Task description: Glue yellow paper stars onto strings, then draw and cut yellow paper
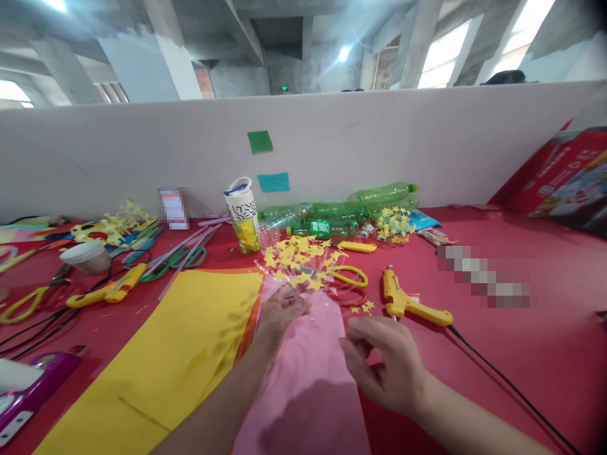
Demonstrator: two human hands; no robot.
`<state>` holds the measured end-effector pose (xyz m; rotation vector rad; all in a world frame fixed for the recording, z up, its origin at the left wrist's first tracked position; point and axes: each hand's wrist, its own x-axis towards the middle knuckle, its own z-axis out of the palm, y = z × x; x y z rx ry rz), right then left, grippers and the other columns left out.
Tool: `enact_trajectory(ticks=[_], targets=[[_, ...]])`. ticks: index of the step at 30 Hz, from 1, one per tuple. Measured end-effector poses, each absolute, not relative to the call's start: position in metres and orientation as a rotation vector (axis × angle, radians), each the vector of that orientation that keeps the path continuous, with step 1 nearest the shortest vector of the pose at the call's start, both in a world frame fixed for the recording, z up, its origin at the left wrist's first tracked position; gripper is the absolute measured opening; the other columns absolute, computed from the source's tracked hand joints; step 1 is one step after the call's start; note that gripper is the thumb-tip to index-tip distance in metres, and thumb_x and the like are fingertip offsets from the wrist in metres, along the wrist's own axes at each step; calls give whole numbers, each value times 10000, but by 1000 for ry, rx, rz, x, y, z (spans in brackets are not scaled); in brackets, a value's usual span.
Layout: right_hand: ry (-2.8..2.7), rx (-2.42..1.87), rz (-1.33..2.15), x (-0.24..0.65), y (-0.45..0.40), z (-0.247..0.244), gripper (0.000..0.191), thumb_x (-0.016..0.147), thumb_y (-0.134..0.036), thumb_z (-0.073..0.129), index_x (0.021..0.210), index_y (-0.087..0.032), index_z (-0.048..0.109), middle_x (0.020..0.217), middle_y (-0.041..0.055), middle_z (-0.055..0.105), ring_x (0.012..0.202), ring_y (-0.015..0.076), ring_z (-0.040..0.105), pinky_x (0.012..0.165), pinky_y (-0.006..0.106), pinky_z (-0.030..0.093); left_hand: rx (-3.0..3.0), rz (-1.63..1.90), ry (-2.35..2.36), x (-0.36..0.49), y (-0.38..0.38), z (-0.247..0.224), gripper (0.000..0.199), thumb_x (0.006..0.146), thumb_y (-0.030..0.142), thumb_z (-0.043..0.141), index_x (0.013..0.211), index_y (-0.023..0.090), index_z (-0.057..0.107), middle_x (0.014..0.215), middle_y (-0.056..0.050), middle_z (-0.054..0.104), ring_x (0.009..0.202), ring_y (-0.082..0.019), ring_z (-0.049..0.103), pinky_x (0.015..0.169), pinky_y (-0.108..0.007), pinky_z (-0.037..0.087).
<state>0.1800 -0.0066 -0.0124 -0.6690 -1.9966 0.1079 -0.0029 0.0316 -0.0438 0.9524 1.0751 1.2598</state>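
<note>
My left hand is closed around the lower end of a bunch of yellow paper stars on clear plastic strips, held over a pink sheet. My right hand hovers right of that sheet, fingers curled and thumb drawn in; whatever may be between the fingertips is too small to see. Just above it lie a few loose yellow stars. A yellow glue gun rests beyond the right hand, its black cord trailing right. Scissors with yellow and red handles lie behind the left hand.
Yellow sheets cover the left. Green plastic bottles, a white-and-yellow cup and another star cluster stand along the partition. A second glue gun, scissors and a purple power strip lie at left.
</note>
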Motion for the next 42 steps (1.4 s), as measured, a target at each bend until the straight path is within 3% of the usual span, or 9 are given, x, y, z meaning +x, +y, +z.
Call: enact_trajectory(ticks=[4, 7, 13, 20, 26, 34, 42], targets=[[-1854, -656, -38, 188, 5, -8, 274, 791, -26, 518, 1000, -197, 558, 806, 45, 625, 721, 162, 606, 629, 286, 492, 950, 1251, 1158, -10, 37, -46, 321, 644, 333, 768, 919, 190, 683, 688, 22, 613, 578, -80, 512, 558, -193, 405], [-1867, -749, -142, 187, 11, -9, 303, 792, -45, 549, 1043, -207, 598, 960, 80, 624, 908, 218, 597, 772, 378, 494, 939, 1266, 1115, -13, 39, -45, 385, 622, 329, 777, 974, 202, 688, 733, 16, 629, 610, -89, 534, 592, -203, 428], [-2032, -672, -71, 181, 9, -10, 210, 820, -84, 587, 978, -218, 618, 948, 45, 661, 915, 211, 568, 909, 460, 441, 928, 1225, 1031, -11, 38, -41, 306, 612, 295, 781, 871, 173, 673, 723, -7, 631, 623, -111, 549, 588, -212, 431], [-2069, -570, 116, 173, 1, -9, 189, 801, -38, 555, 910, -191, 580, 894, 31, 686, 850, 175, 580, 940, 454, 423, 950, 1207, 961, -5, 32, -37, 215, 659, 253, 756, 832, 169, 659, 722, 1, 593, 669, -111, 530, 645, -227, 421], [-1952, -573, 357, 166, -1, -14, 180, 821, -33, 518, 885, -194, 569, 801, 26, 652, 770, 154, 579, 801, 370, 488, 929, 1187, 947, -2, 33, -40, 248, 614, 260, 796, 791, 156, 657, 662, 15, 569, 615, -104, 501, 620, -237, 408], [-1844, -622, 419, 168, 0, -15, 208, 820, -38, 547, 947, -200, 583, 845, 31, 639, 829, 160, 598, 761, 311, 499, 891, 1185, 960, -4, 35, -48, 330, 589, 291, 823, 844, 172, 652, 688, 9, 615, 635, -120, 551, 623, -247, 424], [-1887, -613, 402, 168, 0, -12, 220, 795, -21, 550, 924, -190, 605, 788, 36, 656, 771, 170, 583, 790, 370, 498, 889, 1201, 959, -4, 34, -49, 275, 608, 273, 809, 784, 164, 628, 668, 19, 604, 594, -95, 523, 582, -226, 415]])
